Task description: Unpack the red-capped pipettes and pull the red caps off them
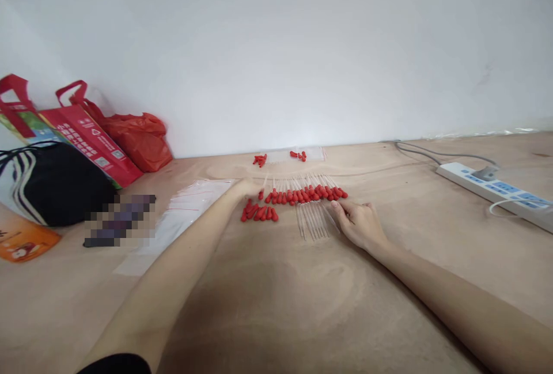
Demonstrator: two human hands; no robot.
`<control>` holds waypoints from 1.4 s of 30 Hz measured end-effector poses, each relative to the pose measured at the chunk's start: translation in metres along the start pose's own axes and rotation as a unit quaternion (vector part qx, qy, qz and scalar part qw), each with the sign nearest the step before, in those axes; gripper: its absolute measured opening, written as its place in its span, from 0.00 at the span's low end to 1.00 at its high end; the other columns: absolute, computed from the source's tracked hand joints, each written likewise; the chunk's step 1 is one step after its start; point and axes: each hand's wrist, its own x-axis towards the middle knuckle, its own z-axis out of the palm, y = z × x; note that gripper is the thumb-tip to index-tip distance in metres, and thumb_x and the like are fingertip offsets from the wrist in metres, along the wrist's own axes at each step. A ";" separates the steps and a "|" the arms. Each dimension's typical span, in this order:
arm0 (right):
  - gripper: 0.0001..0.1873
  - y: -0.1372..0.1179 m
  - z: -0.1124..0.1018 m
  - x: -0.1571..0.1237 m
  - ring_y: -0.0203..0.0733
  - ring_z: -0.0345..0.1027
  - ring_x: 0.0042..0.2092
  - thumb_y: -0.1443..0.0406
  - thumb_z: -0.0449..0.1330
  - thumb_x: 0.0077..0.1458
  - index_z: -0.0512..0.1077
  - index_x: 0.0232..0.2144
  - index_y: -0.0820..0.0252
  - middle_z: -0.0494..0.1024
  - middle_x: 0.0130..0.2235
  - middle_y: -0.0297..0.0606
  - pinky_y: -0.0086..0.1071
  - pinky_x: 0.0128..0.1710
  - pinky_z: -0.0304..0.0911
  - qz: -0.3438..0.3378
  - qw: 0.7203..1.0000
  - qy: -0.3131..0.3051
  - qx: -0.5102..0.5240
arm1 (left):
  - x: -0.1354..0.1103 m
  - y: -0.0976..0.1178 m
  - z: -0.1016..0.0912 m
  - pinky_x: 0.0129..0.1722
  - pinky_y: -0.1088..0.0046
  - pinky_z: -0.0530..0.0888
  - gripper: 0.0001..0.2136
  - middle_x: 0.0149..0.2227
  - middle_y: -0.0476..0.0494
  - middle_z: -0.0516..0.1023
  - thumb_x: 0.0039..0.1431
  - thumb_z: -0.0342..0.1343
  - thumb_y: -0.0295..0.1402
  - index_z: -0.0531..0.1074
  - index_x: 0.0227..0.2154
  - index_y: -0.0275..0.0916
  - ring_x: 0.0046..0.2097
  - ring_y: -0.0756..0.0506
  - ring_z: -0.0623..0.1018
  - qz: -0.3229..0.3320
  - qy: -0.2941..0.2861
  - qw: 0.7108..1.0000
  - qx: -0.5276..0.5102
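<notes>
A row of thin clear glass droppers with red rubber bulbs (309,193) lies on the wooden tabletop (276,282). Several loose red bulbs (259,212) lie in front of its left end, and a bundle of bare glass tubes (313,221) lies just before the row. My left hand (249,188) reaches to the left end of the row, fingers curled there; what they hold is too small to make out. My right hand (359,222) rests palm down beside the bare tubes, its fingertips touching the row's right end.
More red bulbs (260,159) and a clear zip bag with a few bulbs (302,155) lie near the wall. Clear plastic bags (181,218) lie at left, beside red bags (90,135) and a black bag (56,184). A white power strip (496,192) sits at right.
</notes>
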 end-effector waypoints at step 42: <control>0.14 -0.024 0.008 -0.013 0.34 0.57 0.29 0.63 0.48 0.57 0.72 0.28 0.58 0.68 0.20 0.31 0.39 0.48 0.44 -0.363 0.928 0.082 0.003 | -0.105 -0.004 0.058 0.39 0.68 0.60 0.11 0.29 0.48 0.76 0.59 0.48 0.35 0.70 0.25 0.38 0.36 0.48 0.71 0.472 0.157 0.862 0.093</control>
